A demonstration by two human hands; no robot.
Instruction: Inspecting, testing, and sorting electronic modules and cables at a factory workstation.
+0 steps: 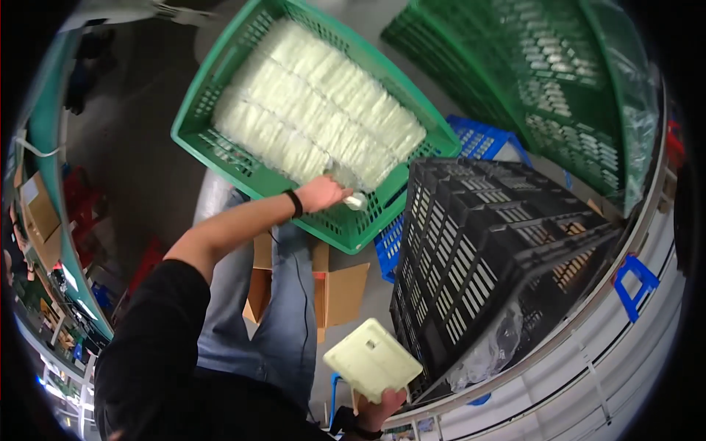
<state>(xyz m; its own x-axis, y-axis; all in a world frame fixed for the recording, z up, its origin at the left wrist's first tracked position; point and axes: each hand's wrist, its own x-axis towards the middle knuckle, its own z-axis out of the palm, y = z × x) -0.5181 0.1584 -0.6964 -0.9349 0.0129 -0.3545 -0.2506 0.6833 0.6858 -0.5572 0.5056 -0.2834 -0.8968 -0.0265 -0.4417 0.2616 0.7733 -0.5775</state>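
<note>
My left hand (323, 194), with a dark band at the wrist, reaches over the near side of a large green crate (197, 160). Rows of pale yellow-green pieces in clear wrapping (316, 95) fill most of the crate. Near its near right corner the left fingers are bent together beside a small whitish item (356, 201); what they grip is not clear. Low in the view, my right hand (381, 410) grips the lower edge of a pale yellow-green plastic cover (373, 356). The cover is flat, with rounded corners and a small square hole near its upper edge.
Black slatted crates (456, 257) stand at my right, beside blue crates (482, 140). Taller green crates (515, 73) rise at the far right. An open cardboard box (346, 294) sits by my legs. Clear plastic film (493, 345) hangs by the black crates.
</note>
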